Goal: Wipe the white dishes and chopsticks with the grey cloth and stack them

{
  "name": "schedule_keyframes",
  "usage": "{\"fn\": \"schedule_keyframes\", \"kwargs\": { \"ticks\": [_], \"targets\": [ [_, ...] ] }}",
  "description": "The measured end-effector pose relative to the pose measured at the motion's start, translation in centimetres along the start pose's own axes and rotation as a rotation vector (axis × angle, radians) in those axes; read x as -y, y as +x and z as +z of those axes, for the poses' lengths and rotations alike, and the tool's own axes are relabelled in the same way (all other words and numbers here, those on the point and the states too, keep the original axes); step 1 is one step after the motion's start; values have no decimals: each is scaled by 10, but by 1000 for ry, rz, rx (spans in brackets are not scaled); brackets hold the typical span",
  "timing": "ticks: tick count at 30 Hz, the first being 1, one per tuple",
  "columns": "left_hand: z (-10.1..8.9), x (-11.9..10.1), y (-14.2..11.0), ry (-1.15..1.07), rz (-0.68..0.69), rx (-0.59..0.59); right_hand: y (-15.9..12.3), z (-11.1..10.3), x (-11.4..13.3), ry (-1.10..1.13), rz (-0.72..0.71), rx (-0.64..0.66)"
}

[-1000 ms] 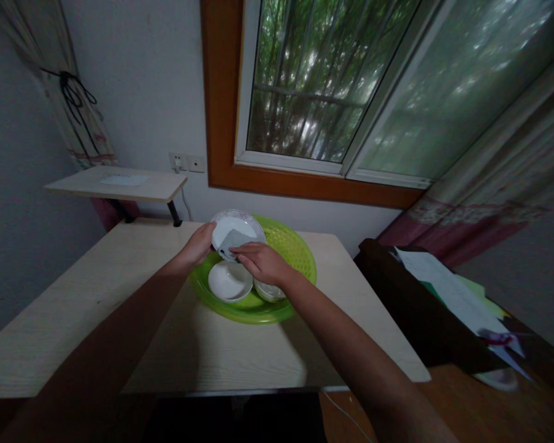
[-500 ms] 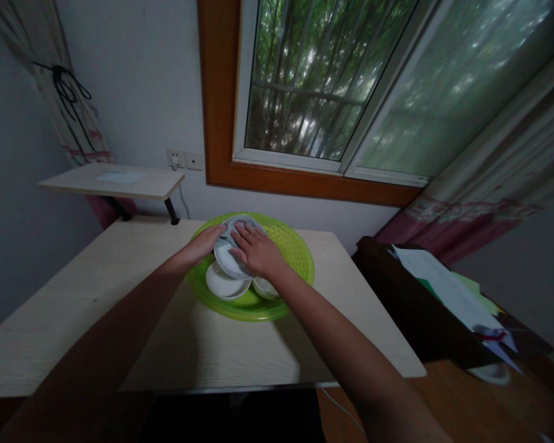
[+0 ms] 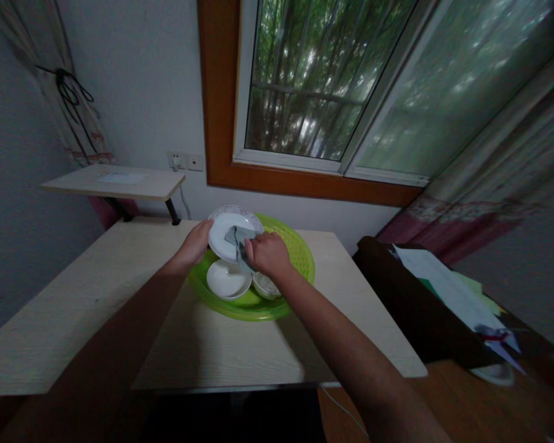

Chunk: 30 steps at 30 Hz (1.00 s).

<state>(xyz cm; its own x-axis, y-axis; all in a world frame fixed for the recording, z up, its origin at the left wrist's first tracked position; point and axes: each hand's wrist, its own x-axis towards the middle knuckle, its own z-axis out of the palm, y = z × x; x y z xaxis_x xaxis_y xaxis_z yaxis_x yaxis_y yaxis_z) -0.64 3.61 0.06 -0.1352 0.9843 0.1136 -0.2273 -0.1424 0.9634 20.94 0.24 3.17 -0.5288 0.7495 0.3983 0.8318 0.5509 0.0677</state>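
Observation:
My left hand (image 3: 196, 243) grips the left rim of a white plate (image 3: 221, 229) with a patterned border, tilted up over a green plastic basket (image 3: 300, 246). A grey cloth (image 3: 242, 239) is bunched in my right hand (image 3: 270, 252), whose fingers are closed round it. Part of the cloth lies against the plate's face and part hangs below its right edge. Under the plate, a white bowl (image 3: 228, 282) rests in the basket. Beside it on the right sits a smaller bowl (image 3: 266, 287), partly covered by my right hand and wrist.
The basket stands on a pale wooden table (image 3: 240, 354). A raised shelf (image 3: 120, 181) is at the back left, near wall sockets (image 3: 184, 161). Behind the table is a window (image 3: 314, 92). Papers (image 3: 447, 289) lie on a dark brown surface at right.
My right hand has gone from lying flat on the cloth over the plate to clutching the cloth at the plate's right edge. The plate has risen slightly, uncovering more of the bowl.

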Motion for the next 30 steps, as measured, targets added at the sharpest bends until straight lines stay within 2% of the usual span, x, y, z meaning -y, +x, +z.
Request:
{"fn": "schedule_keyframes", "kwargs": {
  "ticks": [6, 10, 16, 21, 30],
  "targets": [
    [2, -3, 0, -61, -3, -19, -5, 2, 0, 218, -174, 21],
    [3, -4, -3, -76, -7, 33, -4, 8, 0, 407, -334, -26],
    [1, 3, 3, -136, -55, 108, 1, 13, 4, 386, -527, -46],
    [1, 7, 5, -51, -25, 231, 4, 11, 7, 255, -490, -30],
    [5, 4, 3, 83, 57, 247, 5, 6, 9, 90, -230, -112]
  ]
}}
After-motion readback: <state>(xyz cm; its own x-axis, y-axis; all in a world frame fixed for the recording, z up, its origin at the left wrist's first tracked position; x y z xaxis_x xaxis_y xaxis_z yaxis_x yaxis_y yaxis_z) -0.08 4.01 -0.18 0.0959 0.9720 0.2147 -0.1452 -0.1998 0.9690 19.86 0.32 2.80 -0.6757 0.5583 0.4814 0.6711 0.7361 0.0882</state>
